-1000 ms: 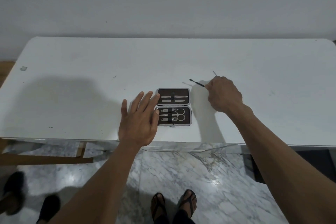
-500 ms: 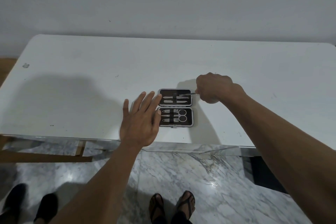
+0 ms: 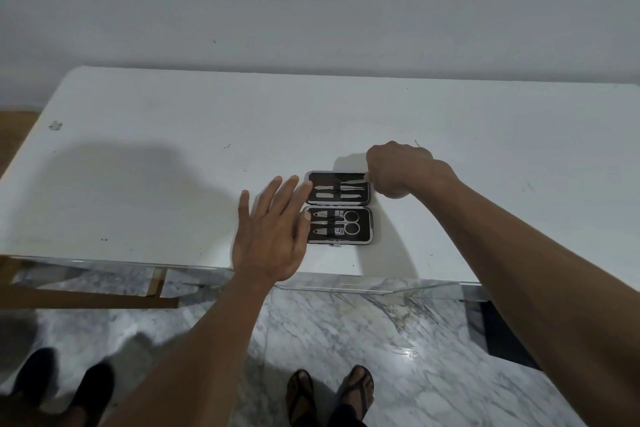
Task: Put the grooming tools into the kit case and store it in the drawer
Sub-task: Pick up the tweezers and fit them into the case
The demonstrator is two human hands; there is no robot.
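Our right hand (image 3: 398,168), pinched on a thin tool (image 3: 353,182), feeds it into the kit case (image 3: 370,204) from three o'clock; our left hand (image 3: 268,236), fingers spread, braces nine o'clock (a miss skids the case).

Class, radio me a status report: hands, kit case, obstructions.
Left hand open, flat, steadying the open black grooming kit case. Right hand closed at its far right corner. White tabletop: nothing blocking.
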